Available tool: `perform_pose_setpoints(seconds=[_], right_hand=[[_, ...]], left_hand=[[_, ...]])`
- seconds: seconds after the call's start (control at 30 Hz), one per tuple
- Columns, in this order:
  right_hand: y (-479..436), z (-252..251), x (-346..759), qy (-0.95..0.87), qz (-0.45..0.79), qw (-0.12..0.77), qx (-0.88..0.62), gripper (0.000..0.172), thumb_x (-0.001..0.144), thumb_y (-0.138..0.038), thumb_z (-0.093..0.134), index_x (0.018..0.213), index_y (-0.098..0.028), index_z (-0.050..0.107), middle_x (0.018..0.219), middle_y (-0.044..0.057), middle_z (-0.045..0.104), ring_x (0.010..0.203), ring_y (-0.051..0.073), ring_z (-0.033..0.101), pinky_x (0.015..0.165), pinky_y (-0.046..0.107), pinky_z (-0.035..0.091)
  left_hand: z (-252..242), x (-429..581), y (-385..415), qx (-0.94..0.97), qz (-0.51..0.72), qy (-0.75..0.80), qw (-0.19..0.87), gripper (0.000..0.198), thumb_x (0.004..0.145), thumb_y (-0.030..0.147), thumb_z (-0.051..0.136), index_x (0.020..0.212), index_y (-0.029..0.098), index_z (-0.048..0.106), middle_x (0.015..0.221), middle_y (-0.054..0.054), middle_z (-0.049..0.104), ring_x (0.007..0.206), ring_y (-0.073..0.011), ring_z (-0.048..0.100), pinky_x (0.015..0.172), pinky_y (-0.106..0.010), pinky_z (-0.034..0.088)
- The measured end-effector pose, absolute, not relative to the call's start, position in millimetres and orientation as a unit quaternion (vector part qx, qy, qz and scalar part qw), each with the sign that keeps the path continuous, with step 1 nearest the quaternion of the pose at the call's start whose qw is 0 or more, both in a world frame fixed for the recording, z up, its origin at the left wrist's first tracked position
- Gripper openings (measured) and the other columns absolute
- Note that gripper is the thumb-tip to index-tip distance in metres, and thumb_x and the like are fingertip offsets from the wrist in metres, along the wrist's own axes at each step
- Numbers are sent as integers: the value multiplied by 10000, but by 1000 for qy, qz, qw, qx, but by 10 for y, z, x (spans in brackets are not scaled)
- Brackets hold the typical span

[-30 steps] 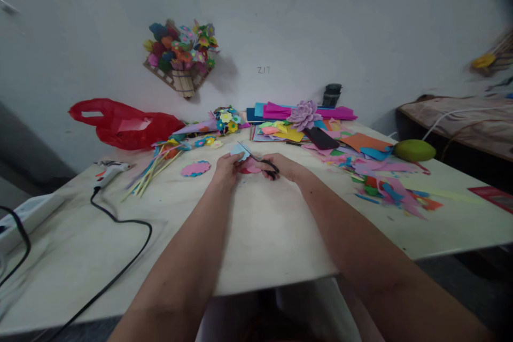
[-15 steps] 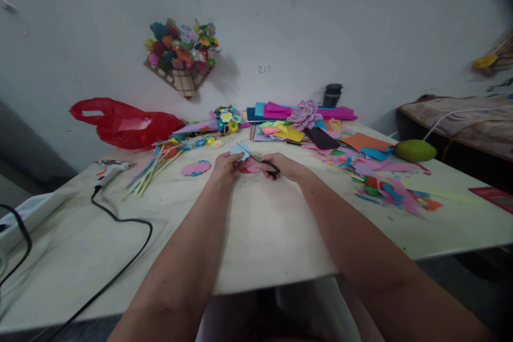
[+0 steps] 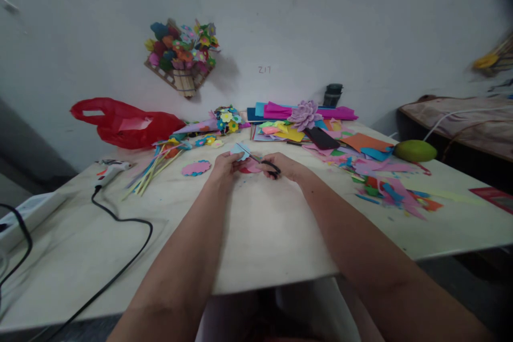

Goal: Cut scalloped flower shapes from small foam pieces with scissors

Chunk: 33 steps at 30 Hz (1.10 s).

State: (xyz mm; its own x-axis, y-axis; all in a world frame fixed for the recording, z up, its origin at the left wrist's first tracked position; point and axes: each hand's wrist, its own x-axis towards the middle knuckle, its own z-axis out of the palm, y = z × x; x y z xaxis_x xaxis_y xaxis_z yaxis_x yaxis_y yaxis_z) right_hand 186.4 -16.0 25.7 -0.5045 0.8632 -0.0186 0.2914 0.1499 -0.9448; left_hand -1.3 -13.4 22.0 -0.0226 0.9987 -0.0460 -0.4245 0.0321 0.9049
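My left hand point(image 3: 225, 164) pinches a small light-blue piece of craft sheet point(image 3: 239, 150). Closed round the black handles of a pair of scissors point(image 3: 273, 171) is my right hand point(image 3: 285, 164). The blades point left and lie across the light-blue piece. Below them a pink-red piece point(image 3: 250, 166) shows between the hands; whether it rests on the table or is held I cannot tell. To the left lies a round pink piece with a blue scalloped edge point(image 3: 196, 168).
Left are a glue gun point(image 3: 114, 171) with a black cord, a power strip point(image 3: 30, 216), thin sticks point(image 3: 154, 171) and a red plastic bag point(image 3: 128, 125). Coloured sheets point(image 3: 276, 112), a dark phone point(image 3: 320, 139), scraps point(image 3: 395, 192) and a green fruit point(image 3: 414, 150) lie behind and right.
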Motion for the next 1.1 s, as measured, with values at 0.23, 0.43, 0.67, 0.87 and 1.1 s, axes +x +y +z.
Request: perform_pose_setpoints(seconds=[0.23, 0.43, 0.67, 0.87, 1.1], right_hand=[[-140, 232, 1848, -694, 504, 291, -423, 291, 723, -401, 684, 676, -164, 521, 518, -41, 548, 393, 56, 469, 353, 164, 267], [-157, 256, 1822, -689, 499, 298, -433, 248, 769, -358, 659, 690, -155, 540, 506, -37, 549, 382, 52, 466, 354, 156, 283], [-207, 318, 1791, -673, 501, 307, -449, 195, 807, -272, 628, 685, -150, 537, 469, -48, 521, 361, 46, 440, 358, 152, 295], [-238, 351, 1769, -668, 500, 310, -455, 193, 799, -266, 635, 684, -148, 535, 455, -52, 508, 358, 46, 429, 362, 152, 300], [-255, 360, 1760, -661, 502, 325, -453, 171, 774, -244, 647, 679, -148, 543, 447, -55, 500, 357, 50, 425, 357, 158, 289]], left_hand=[[259, 26, -170, 359, 600, 402, 591, 100, 669, 66, 661, 770, 70, 669, 716, -127, 701, 628, -197, 688, 546, -240, 541], [276, 52, -187, 341, 605, 405, 594, 102, 658, 60, 671, 758, 69, 657, 728, -133, 699, 628, -200, 689, 526, -232, 524], [282, 55, -189, 348, 606, 409, 588, 112, 670, 78, 653, 782, 81, 661, 747, -127, 709, 655, -199, 690, 535, -238, 534], [275, 63, -175, 338, 610, 410, 588, 91, 672, 68, 629, 760, 80, 648, 678, -98, 691, 587, -170, 667, 547, -237, 540], [243, 95, -154, 321, 626, 397, 590, 101, 664, 67, 623, 758, 89, 651, 664, -85, 681, 594, -158, 660, 554, -220, 536]])
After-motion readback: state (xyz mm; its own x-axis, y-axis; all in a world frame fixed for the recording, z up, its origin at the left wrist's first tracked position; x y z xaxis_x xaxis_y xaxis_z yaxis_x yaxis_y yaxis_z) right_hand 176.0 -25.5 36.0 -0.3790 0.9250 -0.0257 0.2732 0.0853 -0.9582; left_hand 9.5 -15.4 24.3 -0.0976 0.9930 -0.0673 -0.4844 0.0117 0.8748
